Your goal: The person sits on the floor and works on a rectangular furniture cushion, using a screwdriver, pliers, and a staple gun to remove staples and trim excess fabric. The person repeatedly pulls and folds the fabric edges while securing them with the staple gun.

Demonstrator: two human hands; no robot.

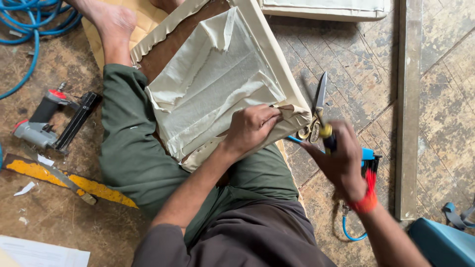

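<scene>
A cushion panel [217, 74] wrapped in cream fabric rests tilted on my lap, underside up, with loose fabric flaps folded over it. My left hand [252, 127] pinches the fabric at the panel's near right corner [292, 114]. Just right of that corner, my right hand [340, 160] is closed around a small tool with a yellow and black handle [327, 136]. A red thread band circles that wrist. A pair of scissors [318, 101] lies on the floor just beyond the right hand, blades pointing away.
A blue pneumatic stapler [368, 157] with a blue hose lies under my right hand. A grey and red nail gun [49, 121] lies at the left, by a coiled blue hose [29, 22] and a yellow-painted strip [64, 180]. A wooden batten [408, 109] runs along the right.
</scene>
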